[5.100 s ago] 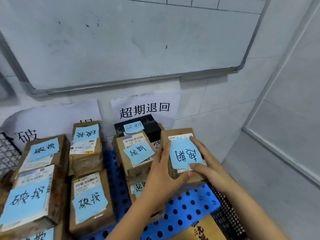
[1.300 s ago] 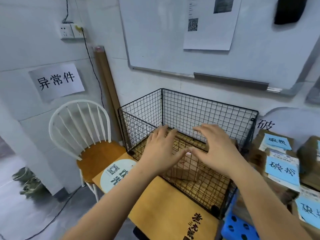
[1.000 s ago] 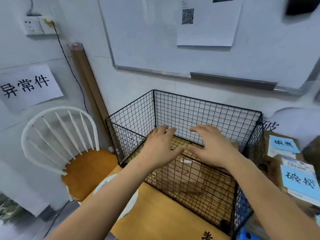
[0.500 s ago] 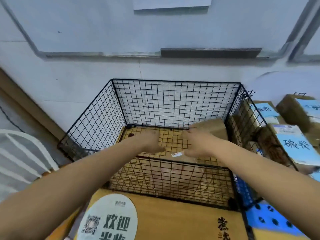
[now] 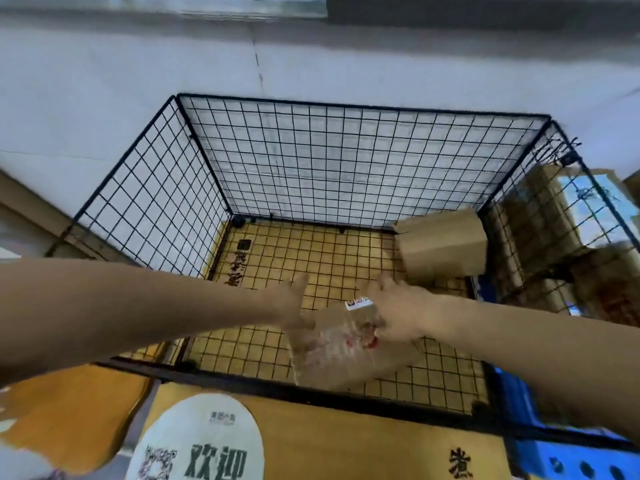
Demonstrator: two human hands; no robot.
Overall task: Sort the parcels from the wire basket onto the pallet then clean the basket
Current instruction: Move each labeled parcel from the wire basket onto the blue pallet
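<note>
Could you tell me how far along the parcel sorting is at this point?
Several labelled parcels already sit beyond the wire basket. Both hands, left hand and right hand, are reaching onto a taped parcel inside. A plain box remains in the corner; cleaning hasn't begun.

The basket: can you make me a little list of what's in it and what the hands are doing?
basket: black wire basket, open at the top
parcels inside: two
near parcel: tape-wrapped box with red marks, by the front wall
far parcel: plain brown box in the back right corner
left hand: reaching in, at the near parcel's left side
right hand: reaching in, at its right side
grip: too blurred to tell
outside, right: more brown parcels seen through the mesh
</note>
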